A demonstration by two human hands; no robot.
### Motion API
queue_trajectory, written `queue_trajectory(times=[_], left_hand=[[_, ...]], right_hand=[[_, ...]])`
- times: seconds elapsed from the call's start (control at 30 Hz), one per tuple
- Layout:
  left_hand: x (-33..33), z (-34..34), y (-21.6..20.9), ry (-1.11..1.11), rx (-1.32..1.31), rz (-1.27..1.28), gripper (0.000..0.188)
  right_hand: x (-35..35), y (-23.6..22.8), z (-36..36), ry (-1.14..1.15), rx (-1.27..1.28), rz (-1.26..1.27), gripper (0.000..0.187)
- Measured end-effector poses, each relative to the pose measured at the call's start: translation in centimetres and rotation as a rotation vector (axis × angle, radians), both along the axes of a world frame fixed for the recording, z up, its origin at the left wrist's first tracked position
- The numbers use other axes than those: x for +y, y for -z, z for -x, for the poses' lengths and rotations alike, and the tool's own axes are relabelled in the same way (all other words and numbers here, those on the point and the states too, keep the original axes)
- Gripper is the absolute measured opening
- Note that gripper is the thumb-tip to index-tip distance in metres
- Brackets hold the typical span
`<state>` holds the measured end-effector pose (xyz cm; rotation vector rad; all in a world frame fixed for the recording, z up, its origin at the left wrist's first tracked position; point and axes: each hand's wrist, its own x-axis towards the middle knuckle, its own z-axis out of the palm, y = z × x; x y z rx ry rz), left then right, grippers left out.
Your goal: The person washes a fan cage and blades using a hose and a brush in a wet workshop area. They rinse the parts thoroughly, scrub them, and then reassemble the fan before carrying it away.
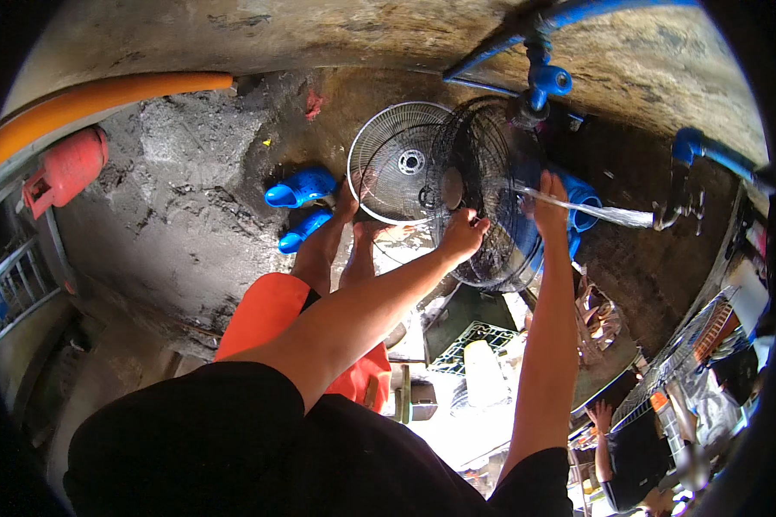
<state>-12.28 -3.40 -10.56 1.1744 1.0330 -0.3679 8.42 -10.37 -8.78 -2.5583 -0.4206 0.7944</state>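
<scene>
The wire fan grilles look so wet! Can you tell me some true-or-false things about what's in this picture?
1. A stream of clear water comes out of the metal tap. True.
2. The shiny, rounded clogs on the ground are yellow. False: those clogs are bright blue.
3. The white-rimmed round wire grille is left of the dark round wire grille. True.
4. The rounded metal gas cylinder at the left side is green. False: that cylinder is red.
5. The person's left hand is at the dark grille. True.
</scene>
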Motion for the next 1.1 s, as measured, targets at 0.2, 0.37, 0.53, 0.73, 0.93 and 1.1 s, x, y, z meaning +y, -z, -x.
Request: queue_trajectory(times=[0.2,0.37,0.53,0.73,0.93,1.1], left_hand=[[2.1,-0.8,0.2,0.067,-0.084,-0.042,0.084],[-0.4,0.4,-1.2,0.044,-0.146,0.166,0.097],[3.1,3.7,-0.8,0.355,-0.159,0.564,0.100],[9.9,-2.0,-4.1,-0.280,-0.035,0.297,0.109],[13.1,-0.6,-3.9,-0.083,0.283,0.090,0.031],[11.8,0.0,2.0,-0.049,0.343,-0.001,0.015]], right_hand=[[8.9,0.4,-4.4,-0.262,-0.153,0.063,0.042],[4.0,-4.0,0.9,0.129,0.573,-0.204,0.046],[-0.9,-7.3,6.2,0.237,0.550,-0.264,0.047],[0.5,-10.2,13.4,0.019,0.184,-0.112,0.043],[4.0,-7.2,21.4,-0.029,-0.077,-0.037,0.026],[1.5,-2.5,22.1,-0.010,-0.102,-0.126,0.022]])
